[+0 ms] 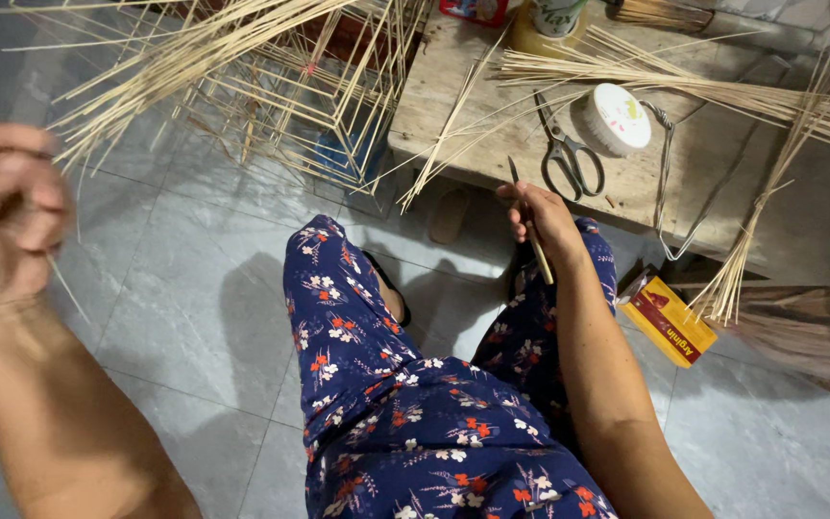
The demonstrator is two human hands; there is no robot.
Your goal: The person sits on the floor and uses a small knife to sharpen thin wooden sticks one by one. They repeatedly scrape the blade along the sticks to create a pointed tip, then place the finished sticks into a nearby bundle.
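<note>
From the head camera, the person sits with flowered trousers over a grey tiled floor. The right hand is closed around a thin knife, blade up, just at the edge of the low wooden desk. The left hand is raised and blurred; its grip looks pinched on a thin bamboo sliver, though the blur leaves that unsure.

It looks like work on the slivers, between strokes: blade and sliver are well apart and would need bringing together.

On the desk lie scissors, a round white tape roll and loose bamboo sticks. A bamboo stick frame stands on the floor beyond, a yellow-red box near the knee.
</note>
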